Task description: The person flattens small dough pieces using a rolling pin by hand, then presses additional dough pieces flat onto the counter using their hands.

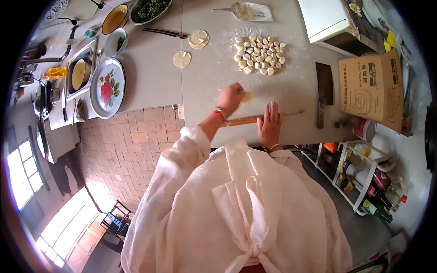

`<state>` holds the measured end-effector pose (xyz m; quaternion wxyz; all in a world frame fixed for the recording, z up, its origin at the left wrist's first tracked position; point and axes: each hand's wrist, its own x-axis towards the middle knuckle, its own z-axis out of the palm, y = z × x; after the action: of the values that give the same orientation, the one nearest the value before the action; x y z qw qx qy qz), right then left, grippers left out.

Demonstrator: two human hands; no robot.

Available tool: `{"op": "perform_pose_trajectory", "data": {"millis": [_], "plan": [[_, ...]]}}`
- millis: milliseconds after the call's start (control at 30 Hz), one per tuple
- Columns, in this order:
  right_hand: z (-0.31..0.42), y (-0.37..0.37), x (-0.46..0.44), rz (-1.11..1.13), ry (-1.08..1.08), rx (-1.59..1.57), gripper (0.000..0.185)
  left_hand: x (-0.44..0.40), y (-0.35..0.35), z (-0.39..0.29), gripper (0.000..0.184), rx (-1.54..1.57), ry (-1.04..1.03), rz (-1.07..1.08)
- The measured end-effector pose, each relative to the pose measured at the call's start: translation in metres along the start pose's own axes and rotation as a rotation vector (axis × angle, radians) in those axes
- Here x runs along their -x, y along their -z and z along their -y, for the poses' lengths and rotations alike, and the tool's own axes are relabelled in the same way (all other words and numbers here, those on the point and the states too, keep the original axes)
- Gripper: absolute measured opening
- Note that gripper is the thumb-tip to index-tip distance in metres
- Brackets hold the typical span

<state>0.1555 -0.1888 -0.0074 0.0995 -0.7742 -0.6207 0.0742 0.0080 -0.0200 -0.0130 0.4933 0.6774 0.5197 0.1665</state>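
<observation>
My left hand (231, 97) has its fingers closed on the edge of a small dough wrapper (247, 97), held just above the counter. My right hand (270, 123) lies flat with fingers stretched out over a wooden rolling pin (248, 120), near the counter's front edge. Beyond both hands, a cluster of small floured dough pieces (259, 54) is spread on the counter. Flat round wrappers (182, 59) lie farther left, some overlapping (198, 39).
A cleaver (324, 84) and a cardboard box (371, 86) stand to the right. At the left are a floral plate (107, 88), chopsticks (165, 33), a bowl of chopped greens (150, 10) and a sink (82, 68). A flour scoop (248, 12) lies at the back.
</observation>
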Motion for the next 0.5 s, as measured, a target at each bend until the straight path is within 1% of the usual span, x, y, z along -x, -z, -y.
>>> {"op": "perform_pose_trajectory", "data": {"millis": [33,67,100,167,200,267,367,400,433,500], "plan": [[-0.002,0.004,0.005,0.008,0.016,-0.022,0.064,-0.005,0.018,0.012,0.018,0.025,-0.035,-0.137],[-0.002,0.007,0.009,0.017,0.030,-0.044,0.063,-0.009,0.043,0.017,0.016,0.047,-0.026,-0.251],[-0.003,0.005,0.009,0.014,0.021,-0.036,0.064,-0.019,0.066,0.040,0.015,0.107,0.052,-0.253],[-0.003,-0.001,-0.001,0.013,0.013,-0.025,0.065,-0.023,0.106,0.046,0.020,0.290,0.242,-0.224],[-0.002,-0.002,-0.004,0.024,0.006,-0.016,0.064,-0.024,0.116,0.052,0.019,0.232,0.316,-0.184],[-0.001,0.000,-0.007,0.046,-0.009,0.003,0.062,-0.017,0.113,0.061,0.018,0.228,0.340,-0.206],[-0.005,-0.001,-0.001,0.027,0.016,-0.027,0.058,0.001,0.075,0.061,0.018,0.159,0.237,-0.082],[-0.008,-0.002,0.000,0.026,0.036,-0.033,0.059,0.012,0.059,0.048,0.020,-0.028,0.220,-0.022],[-0.011,-0.004,0.004,0.025,0.055,-0.044,0.060,0.032,0.024,0.025,0.022,-0.284,0.119,-0.057],[-0.014,-0.003,0.005,0.023,0.069,-0.063,0.061,0.044,0.001,0.005,0.021,-0.305,0.126,0.072]]}}
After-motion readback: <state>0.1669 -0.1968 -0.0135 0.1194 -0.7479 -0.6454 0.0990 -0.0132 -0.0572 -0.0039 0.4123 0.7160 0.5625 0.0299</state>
